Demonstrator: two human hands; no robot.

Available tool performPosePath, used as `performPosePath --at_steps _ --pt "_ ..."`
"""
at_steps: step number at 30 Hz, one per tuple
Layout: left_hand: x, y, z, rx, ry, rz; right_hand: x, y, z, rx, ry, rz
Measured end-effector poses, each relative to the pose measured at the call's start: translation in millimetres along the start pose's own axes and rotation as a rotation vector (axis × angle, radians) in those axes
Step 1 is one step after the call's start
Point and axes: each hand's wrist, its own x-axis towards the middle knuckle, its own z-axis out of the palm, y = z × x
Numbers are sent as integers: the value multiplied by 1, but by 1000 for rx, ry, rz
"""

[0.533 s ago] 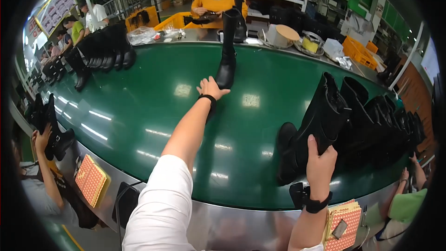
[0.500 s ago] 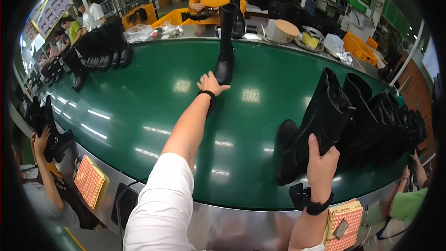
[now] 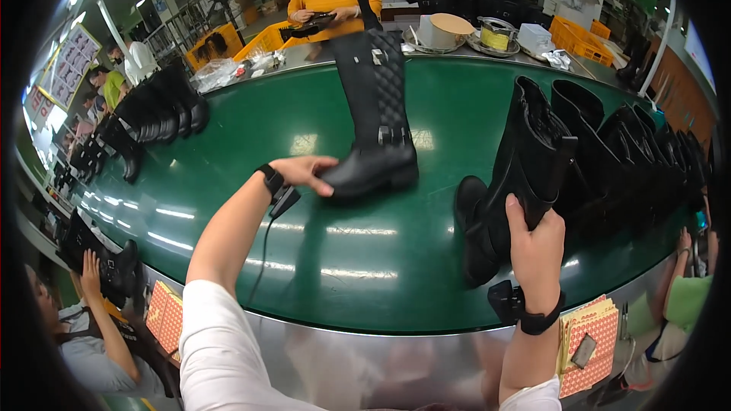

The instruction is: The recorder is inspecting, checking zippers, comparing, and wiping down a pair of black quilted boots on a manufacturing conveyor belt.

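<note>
A tall black boot (image 3: 373, 103) with a quilted shaft panel and buckled ankle strap stands on the green tabletop, side-on, its toe to the left. My left hand (image 3: 306, 173) grips that toe, the fingers over its tip and the thumb low at the front. At the right, my right hand (image 3: 535, 243) is closed on the shaft of another black boot (image 3: 522, 148), thumb pointing up. That boot leans a little, its open top upward; a further rounded black toe (image 3: 470, 202) shows beside it. A black wristband with a dark box (image 3: 505, 301) sits on my right wrist.
More black boots (image 3: 632, 160) crowd the right side; a row (image 3: 156, 118) stands far left. Across the green table (image 3: 251, 144) a person in yellow handles a dark item. Left, another person holds a boot (image 3: 99, 259). Printed card stacks (image 3: 590, 346) lie along the near edge.
The quilted boot has turned from toe-toward-me to side-on with its toe left, and come nearer. My left hand has moved left and down with the toe. My right hand keeps its grip.
</note>
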Motion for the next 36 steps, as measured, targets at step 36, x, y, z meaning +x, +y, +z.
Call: performPosePath --at_steps 36 --pt "-82 148 193 -268 251 609 -44 -29 33 218 24 -73"
